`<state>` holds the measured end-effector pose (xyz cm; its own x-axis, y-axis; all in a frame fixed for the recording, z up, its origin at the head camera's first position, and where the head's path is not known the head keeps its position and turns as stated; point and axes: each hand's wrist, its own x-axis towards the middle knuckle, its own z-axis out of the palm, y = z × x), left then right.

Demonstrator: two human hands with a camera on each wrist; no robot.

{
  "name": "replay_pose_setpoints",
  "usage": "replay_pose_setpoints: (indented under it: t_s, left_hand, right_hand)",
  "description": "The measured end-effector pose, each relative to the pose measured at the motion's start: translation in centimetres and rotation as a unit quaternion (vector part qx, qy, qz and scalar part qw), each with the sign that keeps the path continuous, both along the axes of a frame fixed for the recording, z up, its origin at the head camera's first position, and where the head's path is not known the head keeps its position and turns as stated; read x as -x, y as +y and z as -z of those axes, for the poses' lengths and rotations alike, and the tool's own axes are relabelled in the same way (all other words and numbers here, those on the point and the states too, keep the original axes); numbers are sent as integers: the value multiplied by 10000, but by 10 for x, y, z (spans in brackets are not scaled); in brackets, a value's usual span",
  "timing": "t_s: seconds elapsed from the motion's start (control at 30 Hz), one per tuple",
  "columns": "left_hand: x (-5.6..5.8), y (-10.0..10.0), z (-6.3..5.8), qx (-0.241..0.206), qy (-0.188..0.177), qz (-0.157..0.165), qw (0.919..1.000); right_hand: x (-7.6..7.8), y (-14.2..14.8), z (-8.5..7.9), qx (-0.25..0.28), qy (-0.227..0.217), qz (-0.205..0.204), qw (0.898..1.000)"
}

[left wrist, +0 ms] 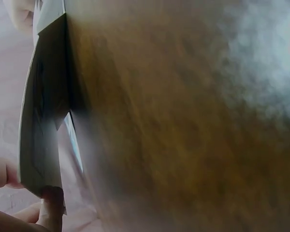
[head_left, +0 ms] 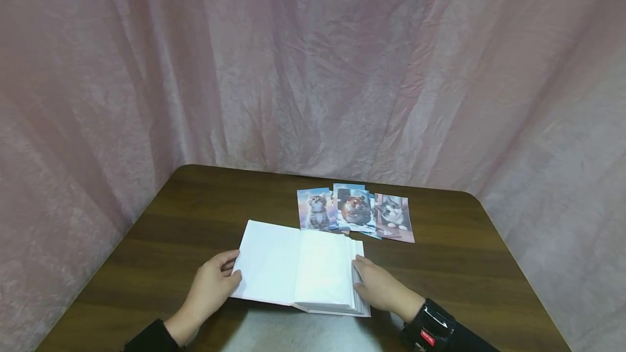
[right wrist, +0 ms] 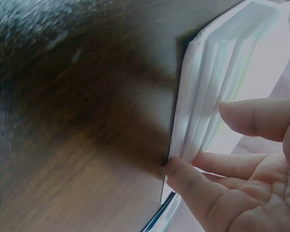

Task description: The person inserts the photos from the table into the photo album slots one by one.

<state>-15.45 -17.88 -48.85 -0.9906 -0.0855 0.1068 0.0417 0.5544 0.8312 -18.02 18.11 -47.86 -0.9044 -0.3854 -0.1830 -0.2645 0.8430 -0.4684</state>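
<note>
An open photo album (head_left: pixel 323 270) with blank white pages lies on the table in the head view. My left hand (head_left: pixel 210 284) pinches the outer edge of its left cover, thumb on top and fingers behind. In the left wrist view that cover (left wrist: pixel 43 106) slants up off the wood, its underside dark. At the opposite side, my right hand (head_left: pixel 383 287) holds the edge of the thick page block (right wrist: pixel 217 87). The right wrist view shows the thumb (right wrist: pixel 256 118) against the upper pages and the fingertips lower, by the bottom cover.
Behind the album, several animal picture cards lie partly overlapping: a kitten card (head_left: pixel 317 208), a hamster-like animal card (head_left: pixel 356 209) and a grey-and-white cat card (head_left: pixel 393 217). The brown wooden table (head_left: pixel 464 265) has rounded far corners, with a pink curtain (head_left: pixel 313 69) hanging behind it.
</note>
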Motion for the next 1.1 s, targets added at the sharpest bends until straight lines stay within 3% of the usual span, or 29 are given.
replay_pose_setpoints:
  t_s: [0.23,0.5,1.1]
  left_hand:
    - [3,2,2,607,-235,194,9977]
    - [5,7,-1,1574,-650,447,9844]
    - [6,13,0,2266,-736,887,9672]
  right_hand:
    - [0,1,0,5,5,0,10000]
    - [0,0,1,-27,47,-47,10000]
    - [-1,0,1,-8,14,13,10000]
